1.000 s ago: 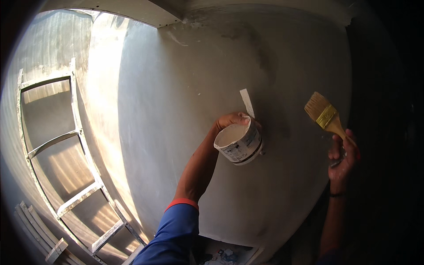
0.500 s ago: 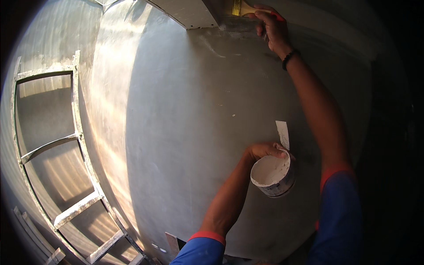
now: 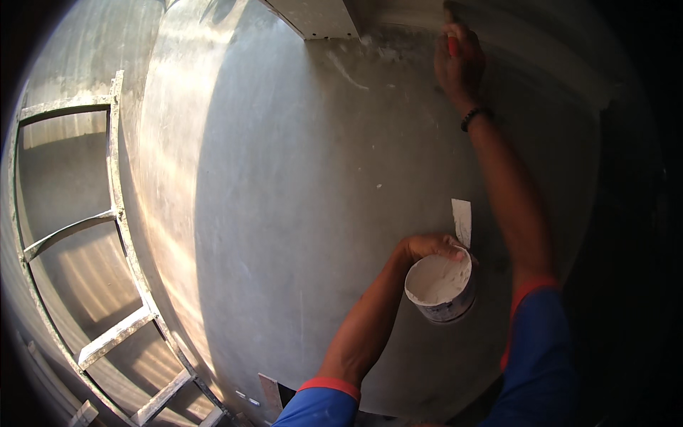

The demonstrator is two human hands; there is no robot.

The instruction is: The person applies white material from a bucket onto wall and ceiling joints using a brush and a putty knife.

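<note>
My left hand [image 3: 434,246] grips the rim of a round tub [image 3: 449,309] with white paste inside, its mouth tilted toward me. A flat pale strip [image 3: 462,219] sticks up behind the tub beside my fingers; I cannot tell its kind. High at the upper right, my right hand [image 3: 462,67] is closed round a paintbrush [image 3: 452,47] with red on its handle. The brush points upward to where the grey wall [image 3: 284,192] meets the surface above. Its bristles are lost in shadow. A dark beaded bracelet [image 3: 475,118] circles the right wrist.
A paint-spattered ladder [image 3: 116,178] leans along the left, in sunlight. A pale boxed ledge with a corner [image 3: 320,20] juts in at the top. Low down by my left sleeve is a small board [image 3: 269,391]. Deep shadow covers the right side.
My right hand has moved slightly right and turned, so the brush that pointed left now points upward. The left hand holds the tub nearly in place. The view has shifted a little.
</note>
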